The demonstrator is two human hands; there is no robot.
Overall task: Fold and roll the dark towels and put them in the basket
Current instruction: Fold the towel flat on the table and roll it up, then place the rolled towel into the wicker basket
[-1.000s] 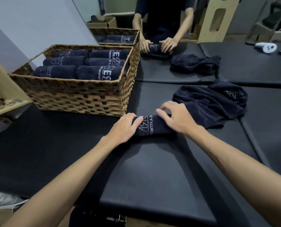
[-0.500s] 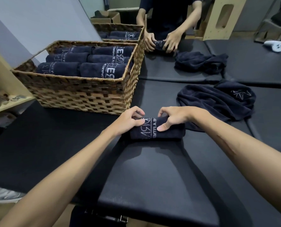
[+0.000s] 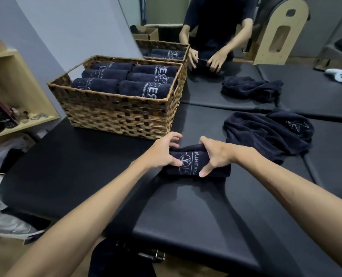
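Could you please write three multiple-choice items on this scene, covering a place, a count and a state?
1. Where is the basket?
A. On the black mat, left of the hands
B. On the floor
C. On the shelf

2. How many rolled towels show in it?
A. Two
B. Six
C. Ten

3. What state is the roll in the hands in?
A. Spread flat
B. Rolled, gripped by both hands
C. Lying untouched

Key: 1 A, it stands on the mat; 2 B, three rows of two; 3 B, left hand and right hand curl round it.
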